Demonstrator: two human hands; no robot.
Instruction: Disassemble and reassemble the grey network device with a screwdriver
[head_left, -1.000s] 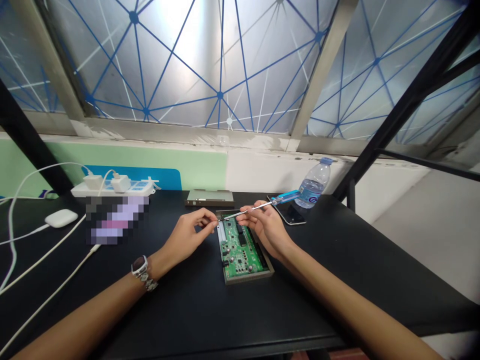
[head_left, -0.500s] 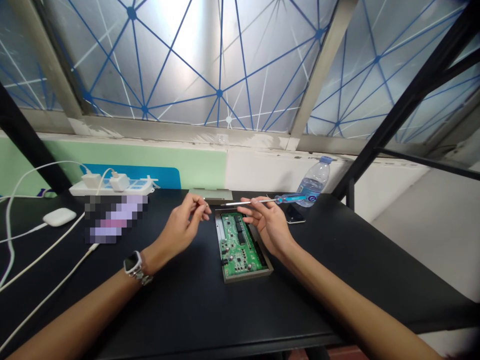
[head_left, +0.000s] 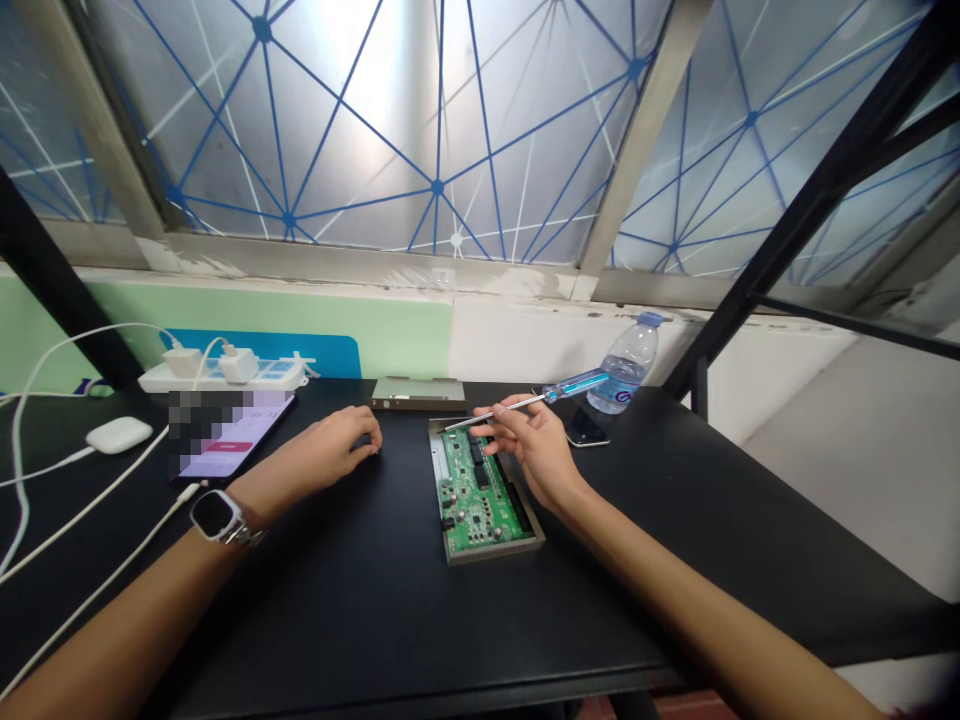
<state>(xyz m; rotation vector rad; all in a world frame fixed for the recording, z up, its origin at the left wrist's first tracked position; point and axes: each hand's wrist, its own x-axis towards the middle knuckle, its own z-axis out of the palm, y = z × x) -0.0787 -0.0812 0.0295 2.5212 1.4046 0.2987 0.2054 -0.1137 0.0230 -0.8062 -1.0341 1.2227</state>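
Observation:
My right hand (head_left: 532,445) grips a screwdriver (head_left: 574,387) with a clear blue handle, its fingers on the metal shaft. The shaft slants down to the left, and its tip is near the far left corner of an open metal case (head_left: 495,552). Inside that case lies a green circuit board (head_left: 480,500) with black parts and small components. Left of the case, my left hand (head_left: 349,440) is low over the black table, fingers curled down. Whether anything small is between those fingertips is hidden.
Behind the case lies a flat metal cover (head_left: 420,392). A water bottle (head_left: 626,365) and a dark phone (head_left: 587,428) are at the back right. On the left are a lit phone (head_left: 232,440), a white power strip (head_left: 225,375), a white earbud case (head_left: 120,434) and white cables.
My left hand has moved left and down, away from the screwdriver tip. The screwdriver's tip has dropped toward the case's far left corner.

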